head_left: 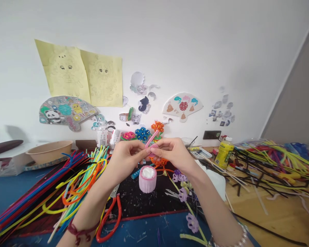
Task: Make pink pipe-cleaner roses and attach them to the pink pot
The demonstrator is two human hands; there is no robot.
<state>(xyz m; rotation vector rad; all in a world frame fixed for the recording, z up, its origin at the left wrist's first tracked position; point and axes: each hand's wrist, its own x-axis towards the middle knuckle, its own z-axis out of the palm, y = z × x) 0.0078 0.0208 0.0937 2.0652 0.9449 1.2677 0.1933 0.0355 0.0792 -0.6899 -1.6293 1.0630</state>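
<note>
Between the fingertips of both hands is a pink pipe cleaner [151,139], coiled at its lower end, with a straight length sticking up. My left hand [130,152] pinches it from one side, fingers closed. On the other side my right hand [171,151] has thumb and fingers closed on the coil. Below them stands a small pink ribbed pot [147,185] with white stuffing inside. Orange, blue and pink pipe cleaner flowers [142,133] are behind the hands. Purple flowers [182,194] on a green stem lie beside my right forearm.
Red-handled scissors [118,209] lie near my left forearm. Loose coloured pipe cleaners [41,197] spread across the left, and more pipe cleaners [280,157] pile up at the right. A yellow bottle [224,152] stands right of my hands. A beige bowl [49,151] sits at the back left.
</note>
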